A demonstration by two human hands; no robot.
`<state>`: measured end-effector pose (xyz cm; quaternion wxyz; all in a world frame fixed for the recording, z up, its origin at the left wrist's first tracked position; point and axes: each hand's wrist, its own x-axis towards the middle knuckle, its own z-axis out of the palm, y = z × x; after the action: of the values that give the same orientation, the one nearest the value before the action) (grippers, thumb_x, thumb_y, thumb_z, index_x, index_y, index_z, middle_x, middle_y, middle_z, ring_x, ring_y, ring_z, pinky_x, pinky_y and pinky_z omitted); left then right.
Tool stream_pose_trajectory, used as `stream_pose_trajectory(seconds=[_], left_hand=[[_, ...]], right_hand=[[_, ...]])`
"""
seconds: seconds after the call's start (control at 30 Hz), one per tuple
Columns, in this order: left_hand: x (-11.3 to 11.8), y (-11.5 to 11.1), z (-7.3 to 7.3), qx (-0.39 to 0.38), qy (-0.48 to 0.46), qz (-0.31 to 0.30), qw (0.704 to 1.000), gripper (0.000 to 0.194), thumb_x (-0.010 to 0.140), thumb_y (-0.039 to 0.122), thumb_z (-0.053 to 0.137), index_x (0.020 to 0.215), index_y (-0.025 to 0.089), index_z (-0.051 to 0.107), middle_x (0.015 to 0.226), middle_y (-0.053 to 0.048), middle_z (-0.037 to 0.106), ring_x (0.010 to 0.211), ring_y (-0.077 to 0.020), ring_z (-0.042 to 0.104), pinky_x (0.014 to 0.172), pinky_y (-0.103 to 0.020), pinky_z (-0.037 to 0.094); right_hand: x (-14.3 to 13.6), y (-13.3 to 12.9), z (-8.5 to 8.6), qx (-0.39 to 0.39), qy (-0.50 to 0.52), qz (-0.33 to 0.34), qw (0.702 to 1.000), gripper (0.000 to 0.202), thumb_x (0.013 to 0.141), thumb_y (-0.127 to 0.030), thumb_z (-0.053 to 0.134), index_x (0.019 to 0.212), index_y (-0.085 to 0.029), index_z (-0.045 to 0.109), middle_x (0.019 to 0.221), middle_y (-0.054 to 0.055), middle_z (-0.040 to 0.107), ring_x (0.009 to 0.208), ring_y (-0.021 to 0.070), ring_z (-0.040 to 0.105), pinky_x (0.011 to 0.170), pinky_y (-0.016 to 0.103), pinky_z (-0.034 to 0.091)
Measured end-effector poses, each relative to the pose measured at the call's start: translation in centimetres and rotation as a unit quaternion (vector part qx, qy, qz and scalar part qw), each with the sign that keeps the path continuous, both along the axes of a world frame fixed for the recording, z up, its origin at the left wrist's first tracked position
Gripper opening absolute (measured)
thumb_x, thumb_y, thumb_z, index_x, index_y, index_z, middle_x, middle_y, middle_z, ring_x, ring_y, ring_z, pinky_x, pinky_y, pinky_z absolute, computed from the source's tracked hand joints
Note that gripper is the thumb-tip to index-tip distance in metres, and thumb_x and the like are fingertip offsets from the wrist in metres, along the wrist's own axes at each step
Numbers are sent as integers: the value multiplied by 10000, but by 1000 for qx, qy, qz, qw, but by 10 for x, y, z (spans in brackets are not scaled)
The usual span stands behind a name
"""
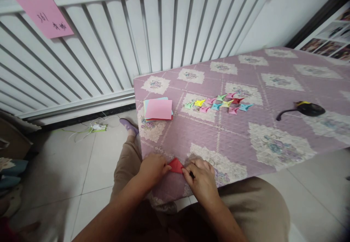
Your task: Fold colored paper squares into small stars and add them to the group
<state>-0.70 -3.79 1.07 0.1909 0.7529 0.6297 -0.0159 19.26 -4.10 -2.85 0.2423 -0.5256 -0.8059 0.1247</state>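
Note:
A small piece of folded red paper (175, 166) lies at the near edge of the table, between my two hands. My left hand (155, 167) pinches its left corner between thumb and fingers. On the other side, my right hand (200, 176) grips the right corner the same way, its remaining fingers curled. Farther up the table sits a stack of coloured paper sheets (159, 109), a pink one on top. To the right of the stack, several small folded paper figures (216, 103) in green, yellow, pink, blue and red are grouped in rows.
A purple flowered cloth covers the table (197, 132). A black object with a thin curved arm (310, 109) lies at the right. Behind the table stands a white radiator (169, 27) with a pink note (45, 15). A power strip (98, 127) with cables is on the floor.

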Motion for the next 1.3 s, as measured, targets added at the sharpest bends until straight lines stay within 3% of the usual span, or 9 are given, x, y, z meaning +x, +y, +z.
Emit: stream_pose_trajectory(seconds=[0.27, 1.3], left_hand=[[1, 8, 9, -37, 23, -22, 999, 276, 885, 384, 536, 847, 167, 702, 869, -97, 699, 826, -266, 643, 726, -353, 465], [1, 9, 8, -43, 22, -26, 998, 241, 865, 367, 537, 841, 185, 694, 891, -87, 696, 835, -255, 636, 725, -345, 466]], right_hand=[[-2, 0, 0, 8, 12, -15, 1000, 178, 802, -263, 635, 638, -229, 573, 814, -1, 592, 832, 190, 518, 862, 377, 289], [-7, 4, 0, 12, -33, -32, 999, 234, 792, -287, 637, 586, -232, 542, 693, -5, 537, 751, 190, 491, 774, 355, 296]])
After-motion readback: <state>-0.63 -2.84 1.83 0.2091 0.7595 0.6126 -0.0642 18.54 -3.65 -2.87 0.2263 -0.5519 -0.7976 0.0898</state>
